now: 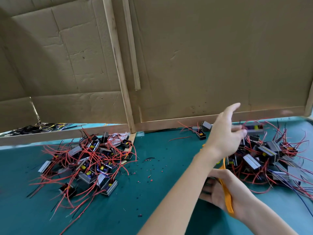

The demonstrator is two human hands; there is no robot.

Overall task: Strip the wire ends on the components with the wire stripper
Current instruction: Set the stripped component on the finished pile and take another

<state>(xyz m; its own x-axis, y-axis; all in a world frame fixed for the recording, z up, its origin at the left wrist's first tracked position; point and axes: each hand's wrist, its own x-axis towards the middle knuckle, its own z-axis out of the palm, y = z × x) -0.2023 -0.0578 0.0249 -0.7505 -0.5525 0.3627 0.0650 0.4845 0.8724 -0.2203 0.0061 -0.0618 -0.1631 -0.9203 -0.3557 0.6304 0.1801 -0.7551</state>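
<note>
Nothing written can be read here, no text, label, brand, number or sign. The cardboard panels (203,56) show only creases, folds and dark specks. The components (250,161) in both piles are too small and blurred for any marking on their casings to be made out. The yellow handle of the wire stripper (226,195) shows no legible print.
</note>
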